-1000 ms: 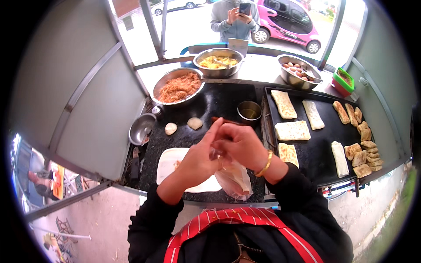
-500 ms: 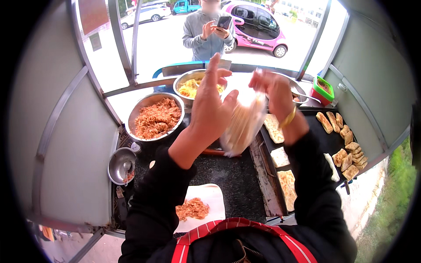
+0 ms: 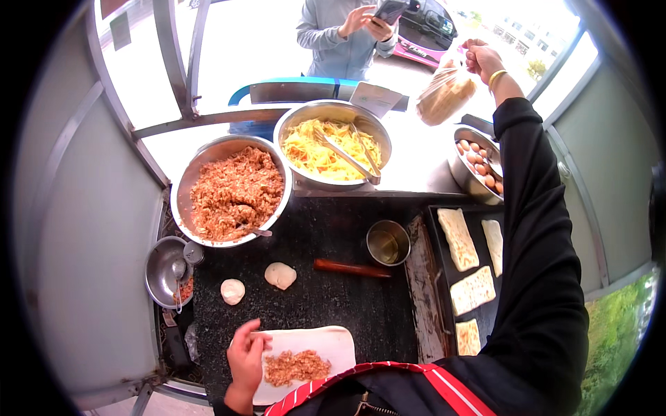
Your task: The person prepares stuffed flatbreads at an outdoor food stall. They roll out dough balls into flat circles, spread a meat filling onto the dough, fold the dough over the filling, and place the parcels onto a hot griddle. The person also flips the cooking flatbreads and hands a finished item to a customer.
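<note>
My right hand (image 3: 483, 61) is stretched far out at the upper right, closed on the top of a clear plastic bag (image 3: 445, 97). The bag hangs from the fingers with something tan and flat in it, likely flatbread. Down at the near edge, my left hand (image 3: 246, 360) holds nothing, its fingers loosely bent and apart. It is at the left side of a flattened dough sheet (image 3: 333, 338), and I cannot tell whether it touches it. Reddish-brown filling (image 3: 295, 367) lies in a strip on that sheet.
Bowls of reddish filling (image 3: 239, 187) and yellow shreds (image 3: 333, 149) stand at the back. Nearer are dough balls (image 3: 280, 276), a rolling pin (image 3: 352, 268) and a metal cup (image 3: 388, 243). Flatbreads (image 3: 473, 290) lie on the right griddle, below an egg pot (image 3: 465, 173). Opposite stands a person (image 3: 340, 41) with a phone.
My right hand has carried the bag from the middle out to the upper right. My left hand has come down beside the dough sheet. The view has shifted.
</note>
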### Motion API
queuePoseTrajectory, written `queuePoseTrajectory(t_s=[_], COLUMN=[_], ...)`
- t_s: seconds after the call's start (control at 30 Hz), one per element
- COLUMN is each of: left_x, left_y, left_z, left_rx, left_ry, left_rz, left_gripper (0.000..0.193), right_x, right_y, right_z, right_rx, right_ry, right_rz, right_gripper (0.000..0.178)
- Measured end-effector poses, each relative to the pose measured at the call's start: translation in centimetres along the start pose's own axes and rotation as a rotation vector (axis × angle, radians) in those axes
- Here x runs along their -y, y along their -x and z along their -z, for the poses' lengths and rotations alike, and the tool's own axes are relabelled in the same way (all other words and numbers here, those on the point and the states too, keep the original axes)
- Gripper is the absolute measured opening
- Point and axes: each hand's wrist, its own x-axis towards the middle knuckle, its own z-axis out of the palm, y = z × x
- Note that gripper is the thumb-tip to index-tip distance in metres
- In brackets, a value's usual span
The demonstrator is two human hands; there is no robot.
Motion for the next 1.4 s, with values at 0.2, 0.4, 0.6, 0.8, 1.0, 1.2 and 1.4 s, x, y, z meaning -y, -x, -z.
queuePoseTrajectory(t_s=[0.2,0.4,0.6,0.8,1.0,1.2,1.4], left_x=[5.6,6.0,5.5,2.8,-0.6,-3.4,-10.3], left_y=[4.0,2.0,1.2,1.6,4.4,10.3,19.5], left_z=[-1.2,-2.8,-3.8,-3.9,-3.3,0.2,4.5], left_rx=[-0.167,-0.193,-0.173,-0.168,-0.172,-0.486,-0.706], left_ry=[0.104,0.145,0.137,0.061,0.018,-0.297,-0.396], left_rz=[0.358,0.375,0.429,0.357,0.170,-0.168,-0.630], left_gripper=[0.029,0.026,0.027,0.028,0.029,0.027,0.031], right_x=[-9.0,-15.3,-16.7,-13.9,-3.9,7.3,8.2], right_y=[-9.1,-17.8,-17.4,-14.2,-5.6,16.3,39.1], right_z=[-5.1,-4.7,-8.1,-5.2,1.6,-4.2,-5.8], right_rx=[0.031,-0.052,0.018,-0.093,0.054,0.125,0.495], right_ry=[0.160,0.252,0.542,1.013,0.648,0.580,0.509], right_rz=[-0.089,-0.007,0.106,0.327,0.429,1.068,1.364], right_gripper=[0.016,0.023,0.027,0.040,0.055,0.040,0.037])
